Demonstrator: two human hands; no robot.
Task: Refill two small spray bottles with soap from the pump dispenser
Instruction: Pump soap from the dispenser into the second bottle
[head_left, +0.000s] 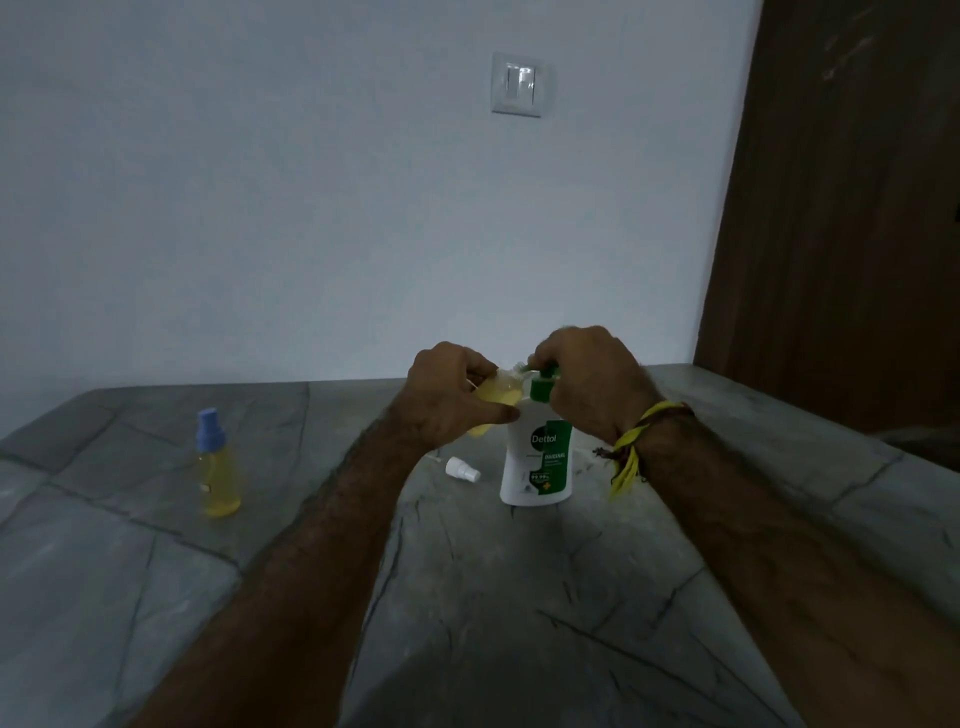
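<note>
Green pump dispenser (537, 452) standing on grey stone counter (519, 597). Right hand (587, 379) curling over its pump head, pressing. Left hand (452, 395) gripping open spray bottle (498, 397) at spout, filling. Its white cap (462, 468) lying beside dispenser's left; capped blue-topped bottle (217, 467) farther left. Next, likely: recapping.

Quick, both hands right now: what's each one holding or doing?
Left hand: grips the uncapped spray bottle, tilted toward the pump spout.
Right hand: fingers curled over the green pump head of the soap dispenser.

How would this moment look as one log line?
left hand: holds open bottle at spout | right hand: on pump | capped bottle: filled
</note>
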